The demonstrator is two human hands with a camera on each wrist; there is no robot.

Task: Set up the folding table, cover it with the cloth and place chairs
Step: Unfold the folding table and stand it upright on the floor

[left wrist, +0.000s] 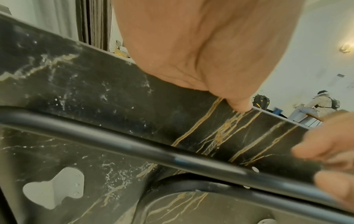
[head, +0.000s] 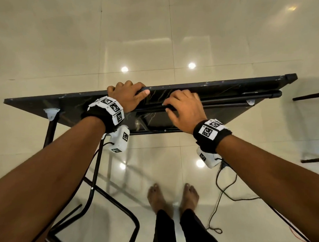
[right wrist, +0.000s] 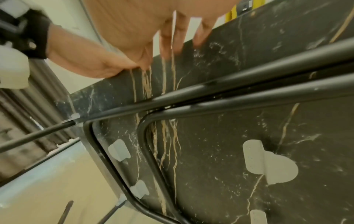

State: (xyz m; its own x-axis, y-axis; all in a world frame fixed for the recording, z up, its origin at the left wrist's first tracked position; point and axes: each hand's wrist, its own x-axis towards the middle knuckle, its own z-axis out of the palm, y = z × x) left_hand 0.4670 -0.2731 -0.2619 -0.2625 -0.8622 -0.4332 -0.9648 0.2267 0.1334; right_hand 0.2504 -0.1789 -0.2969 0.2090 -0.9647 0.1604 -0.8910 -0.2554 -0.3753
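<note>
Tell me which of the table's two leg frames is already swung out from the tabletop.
The leg frame on the person's left: it hangs down away from the tabletop. The other frame lies folded flat against the underside, with the right hand on its tube.

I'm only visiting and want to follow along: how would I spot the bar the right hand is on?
Find the black marbled tabletop standing on edge on the pale tiled floor. On its near face, folded black tubes run lengthwise. The one meant is the thin black bar under the right hand; the thicker tube lies just above it.
</note>
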